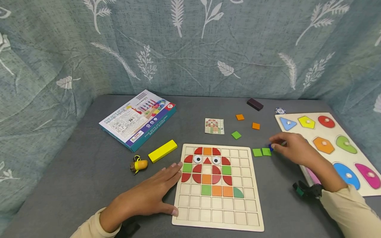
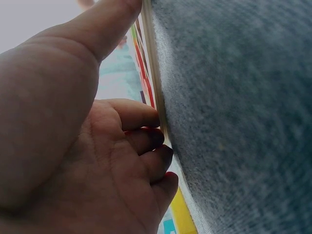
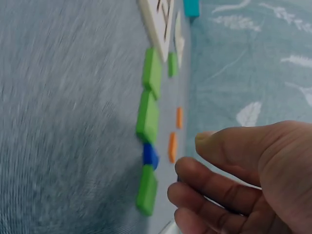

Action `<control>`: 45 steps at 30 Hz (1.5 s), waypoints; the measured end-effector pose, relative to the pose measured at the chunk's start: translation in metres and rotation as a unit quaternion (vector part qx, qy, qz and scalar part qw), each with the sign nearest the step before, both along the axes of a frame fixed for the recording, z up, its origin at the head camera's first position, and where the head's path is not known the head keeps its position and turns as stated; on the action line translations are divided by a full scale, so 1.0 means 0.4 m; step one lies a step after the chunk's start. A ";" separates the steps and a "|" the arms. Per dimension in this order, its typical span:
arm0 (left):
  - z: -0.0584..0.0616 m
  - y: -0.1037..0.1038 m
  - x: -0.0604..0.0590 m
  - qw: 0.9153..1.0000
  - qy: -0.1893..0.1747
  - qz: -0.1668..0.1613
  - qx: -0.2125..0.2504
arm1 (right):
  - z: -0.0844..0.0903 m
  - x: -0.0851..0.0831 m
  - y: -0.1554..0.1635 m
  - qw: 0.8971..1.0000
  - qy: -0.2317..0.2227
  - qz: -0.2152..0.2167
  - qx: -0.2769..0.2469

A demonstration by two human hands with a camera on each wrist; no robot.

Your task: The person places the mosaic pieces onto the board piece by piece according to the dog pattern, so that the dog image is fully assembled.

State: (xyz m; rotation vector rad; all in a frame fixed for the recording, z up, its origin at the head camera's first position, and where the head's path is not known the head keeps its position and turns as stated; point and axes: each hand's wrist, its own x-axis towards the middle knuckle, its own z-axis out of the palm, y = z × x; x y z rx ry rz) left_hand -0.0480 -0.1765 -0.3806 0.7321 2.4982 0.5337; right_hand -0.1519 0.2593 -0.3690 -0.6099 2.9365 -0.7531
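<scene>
My left hand [image 1: 148, 193] lies spread beside the wooden grid board [image 1: 220, 223], fingertips and thumb touching its left edge. Red, orange, green and teal pieces plus two eye discs [image 1: 216, 160] fill some of the board's cells. Right of the board, my right hand [image 1: 293, 148] hovers over a row of small tiles, fingers loosely bent. Green tiles [image 1: 262, 152] and a blue piece [image 1: 270, 147] lie by its fingertips. In the right wrist view, the thumb stands apart from the fingers, and another green tile [image 3: 147, 190] lies beyond the blue piece [image 3: 150, 156].
A shape puzzle board [image 1: 303, 132] lies under and beside the right forearm. Behind the grid board are a pattern card [image 1: 218, 129], orange tiles [image 1: 239, 117], a green tile [image 1: 236, 135] and a dark block [image 1: 255, 104]. To the left sit a box [image 1: 137, 119], a yellow block [image 1: 162, 151] and an acorn-like toy [image 1: 139, 164].
</scene>
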 end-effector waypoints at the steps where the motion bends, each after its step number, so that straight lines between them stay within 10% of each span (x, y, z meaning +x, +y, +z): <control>1: 0.000 0.000 0.000 1.000 0.000 0.000 0.000 | -0.004 -0.004 0.004 1.000 -0.001 -0.001 0.002; 45: -0.002 -0.001 -0.001 1.000 -0.005 0.001 0.002 | -0.028 -0.031 -0.003 0.999 -0.014 0.029 0.041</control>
